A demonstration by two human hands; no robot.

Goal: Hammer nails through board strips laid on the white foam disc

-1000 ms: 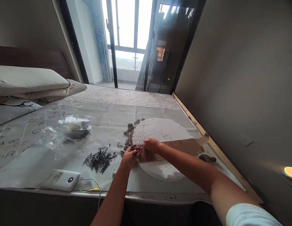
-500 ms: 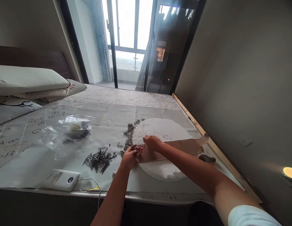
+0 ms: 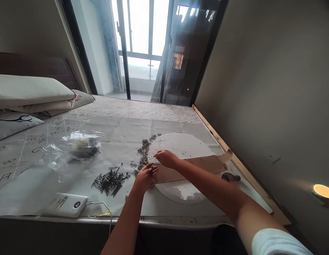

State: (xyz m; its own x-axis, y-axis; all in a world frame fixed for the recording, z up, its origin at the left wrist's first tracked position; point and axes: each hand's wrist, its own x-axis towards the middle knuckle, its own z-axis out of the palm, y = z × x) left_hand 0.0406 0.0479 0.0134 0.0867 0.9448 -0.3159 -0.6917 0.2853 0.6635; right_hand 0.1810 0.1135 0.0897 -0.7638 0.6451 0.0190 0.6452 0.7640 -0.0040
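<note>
My left hand (image 3: pixel 144 178) is curled, palm up, around a few dark nails (image 3: pixel 151 170) at the left end of a brown cardboard strip (image 3: pixel 204 165). Just above and to the right, my right hand (image 3: pixel 167 158) hovers over the strip's edge with its fingers pinched together; whatever they hold is too small to make out. The cardboard lies across a round white foam disc (image 3: pixel 184 141), whose left part looks rough and pitted. Grey crumbled lumps (image 3: pixel 143 150) line the disc's left rim. A loose pile of nails (image 3: pixel 110 181) rests left of my left hand.
A white power bank (image 3: pixel 69 204) with a cable sits near the bed's front edge. Behind the nails is a clear plastic bag (image 3: pixel 85 147) with dark contents. A dark-headed tool (image 3: pixel 230 177) lies beyond my right forearm, beside a wooden rail (image 3: pixel 220 140).
My right hand has shifted left and slightly up, closer to my left hand's fingers. The thin upright piece seen under its fingertips earlier no longer shows. The whole view has shifted slightly.
</note>
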